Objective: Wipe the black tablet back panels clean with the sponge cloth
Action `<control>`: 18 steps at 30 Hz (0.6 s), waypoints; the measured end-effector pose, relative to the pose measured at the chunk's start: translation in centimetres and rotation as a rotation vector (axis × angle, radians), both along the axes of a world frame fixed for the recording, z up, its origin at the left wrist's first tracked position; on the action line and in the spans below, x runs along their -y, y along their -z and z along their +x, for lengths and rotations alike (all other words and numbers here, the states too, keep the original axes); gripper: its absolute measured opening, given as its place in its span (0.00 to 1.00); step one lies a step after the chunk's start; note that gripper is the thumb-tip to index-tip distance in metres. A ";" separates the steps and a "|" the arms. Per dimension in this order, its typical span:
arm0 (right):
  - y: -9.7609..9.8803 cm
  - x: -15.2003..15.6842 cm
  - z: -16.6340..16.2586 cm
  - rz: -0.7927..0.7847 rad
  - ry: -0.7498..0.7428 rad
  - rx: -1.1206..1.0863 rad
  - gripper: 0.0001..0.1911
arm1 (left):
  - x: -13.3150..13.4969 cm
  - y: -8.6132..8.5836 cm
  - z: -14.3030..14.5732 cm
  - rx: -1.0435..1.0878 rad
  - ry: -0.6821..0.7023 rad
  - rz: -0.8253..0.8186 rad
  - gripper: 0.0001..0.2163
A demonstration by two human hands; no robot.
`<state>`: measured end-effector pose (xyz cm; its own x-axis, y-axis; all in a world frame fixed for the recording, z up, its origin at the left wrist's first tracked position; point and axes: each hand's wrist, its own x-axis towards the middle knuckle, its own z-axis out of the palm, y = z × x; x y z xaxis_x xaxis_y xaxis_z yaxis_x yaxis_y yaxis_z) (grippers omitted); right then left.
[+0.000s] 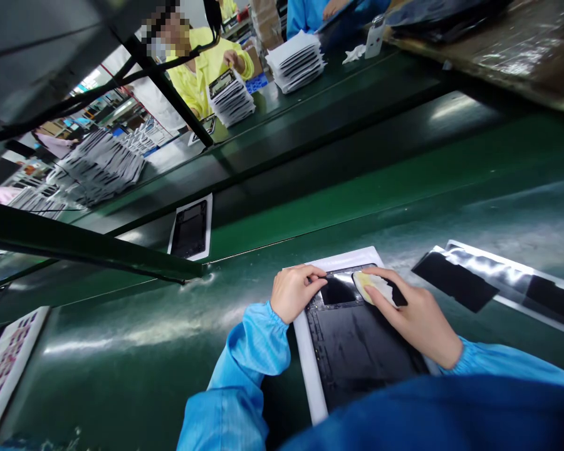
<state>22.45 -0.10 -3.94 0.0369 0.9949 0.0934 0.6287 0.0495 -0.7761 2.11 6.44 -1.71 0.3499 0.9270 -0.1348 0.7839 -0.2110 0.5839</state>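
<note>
A black device panel (357, 351) with fine parts along its edge lies on a white foam sheet (305, 369) in front of me. A glossy black film patch (342, 289) covers part of its far end. My left hand (294, 288) is at the panel's far left corner, thumb and forefinger pinched together; what is between them is hidden. In my right hand (416, 316) is a worn yellow-and-white pad (376, 287), gripped between thumb and fingers and resting against the panel's far end beside the patch.
Black film pieces (455, 279) and a clear strip (536, 288) lie on the green bench to the right. Another panel (190, 228) sits on the belt beyond. A dark metal bar (89, 241) crosses at left. Co-workers sit opposite near stacked sheets (296, 62).
</note>
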 end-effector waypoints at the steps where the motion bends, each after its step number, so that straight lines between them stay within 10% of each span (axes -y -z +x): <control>1: 0.0 0.0 0.0 0.001 0.000 0.000 0.14 | 0.0 0.0 0.0 -0.003 -0.001 0.002 0.06; 13: -0.1 0.0 -0.1 -0.017 0.000 -0.013 0.16 | 1.4 -0.7 0.6 -0.427 0.107 0.328 0.08; 18: -0.3 -0.1 -0.1 -0.040 0.004 -0.017 0.16 | 3.8 0.0 -1.1 -0.476 0.455 0.591 0.11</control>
<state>22.35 0.01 -3.64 0.0423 0.9977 0.0524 0.6154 0.0153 -0.7881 1.00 2.69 -1.70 0.7309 0.6756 0.0968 0.6824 -0.7259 -0.0866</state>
